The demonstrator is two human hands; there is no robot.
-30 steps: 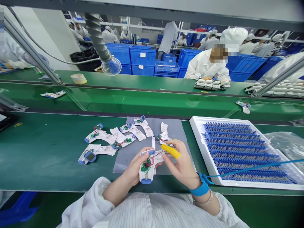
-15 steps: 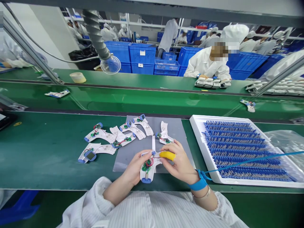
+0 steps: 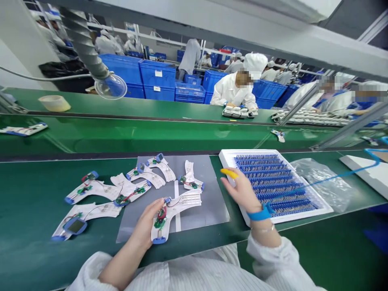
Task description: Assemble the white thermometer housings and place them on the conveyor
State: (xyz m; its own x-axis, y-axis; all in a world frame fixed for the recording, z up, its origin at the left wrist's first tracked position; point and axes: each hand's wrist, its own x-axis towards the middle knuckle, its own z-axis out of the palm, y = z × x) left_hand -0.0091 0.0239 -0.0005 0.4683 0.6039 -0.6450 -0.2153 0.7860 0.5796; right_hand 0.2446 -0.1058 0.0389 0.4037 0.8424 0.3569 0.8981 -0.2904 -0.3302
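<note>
My left hand (image 3: 144,226) grips a white curved housing half (image 3: 174,209) with a green circuit board, red wires and blue end caps, held over the grey mat (image 3: 194,202). My right hand (image 3: 241,189), with a yellow finger cot on the index finger and a blue wrist strap (image 3: 261,212), reaches with fingers apart over the left edge of the white tray (image 3: 226,157) of blue parts (image 3: 266,178). It holds nothing that I can see.
Several more white housing halves (image 3: 100,189) lie on the mat and green bench to the left. A clear plastic bag (image 3: 321,178) lies right of the tray. A green conveyor (image 3: 151,133) runs behind. Across it, people in white coats work by blue crates (image 3: 157,81).
My right hand let go of the housing and moved right to the tray of blue parts. The view swung right. My left hand still holds the housing.
</note>
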